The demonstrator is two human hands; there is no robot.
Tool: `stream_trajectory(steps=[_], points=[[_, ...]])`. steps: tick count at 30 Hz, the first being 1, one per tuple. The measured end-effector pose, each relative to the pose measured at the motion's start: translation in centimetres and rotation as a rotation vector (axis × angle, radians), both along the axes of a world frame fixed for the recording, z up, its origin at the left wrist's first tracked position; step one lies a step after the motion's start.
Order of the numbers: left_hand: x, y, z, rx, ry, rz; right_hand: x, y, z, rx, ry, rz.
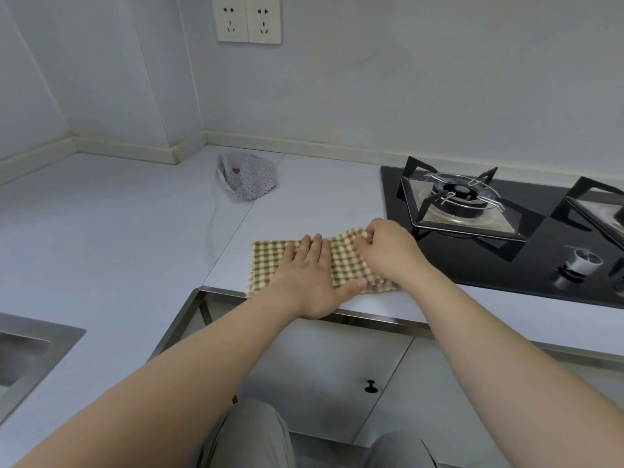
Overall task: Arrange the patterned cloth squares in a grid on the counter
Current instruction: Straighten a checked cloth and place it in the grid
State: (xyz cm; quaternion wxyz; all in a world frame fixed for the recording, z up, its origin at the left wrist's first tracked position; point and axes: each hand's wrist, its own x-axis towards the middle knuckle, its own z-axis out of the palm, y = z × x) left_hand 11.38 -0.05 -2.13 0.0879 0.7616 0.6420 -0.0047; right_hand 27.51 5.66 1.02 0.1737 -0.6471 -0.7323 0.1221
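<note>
At the counter's (118, 214) front edge, seen from the head camera, a green-and-cream checked cloth (268, 261) lies spread, just beside the black glass gas hob (506, 261). The left hand (309, 278) presses flat on the cloth's middle, fingers straight and together, thumb out toward the near edge. The right hand (388, 251) pinches the cloth's far right corner with curled fingers, and the fabric bunches there. A grey floral cloth (246, 179) with a small red heart sits crumpled near the back wall, well apart from the checked one. A steel sink (23, 352) shows at lower left, and two wall sockets (248, 20) sit above.
</note>
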Motion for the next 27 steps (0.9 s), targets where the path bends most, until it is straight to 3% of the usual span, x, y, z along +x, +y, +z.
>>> stream_trajectory(steps=[2,4,11,16,22,27], points=[[0.0,0.1,0.1,-0.001,0.003,-0.01,-0.3,-0.2,0.8,-0.013,0.268,-0.029],[0.1,0.1,0.1,-0.002,0.006,-0.011,-0.9,-0.3,1.7,-0.019,0.38,-0.033],[-0.1,-0.2,0.8,-0.03,-0.068,-0.032,-4.6,-1.0,3.7,0.102,0.307,0.022],[-4.0,-0.2,3.3,-0.099,-0.402,-0.07,-5.4,-1.1,4.6,0.042,0.266,0.015],[-9.4,-0.5,3.4,0.14,-0.84,0.3,-8.1,-2.0,4.7,-0.073,0.297,0.124],[-10.1,-1.5,3.7,0.047,-1.206,0.4,-11.1,-2.4,4.1,-0.134,0.245,0.189]])
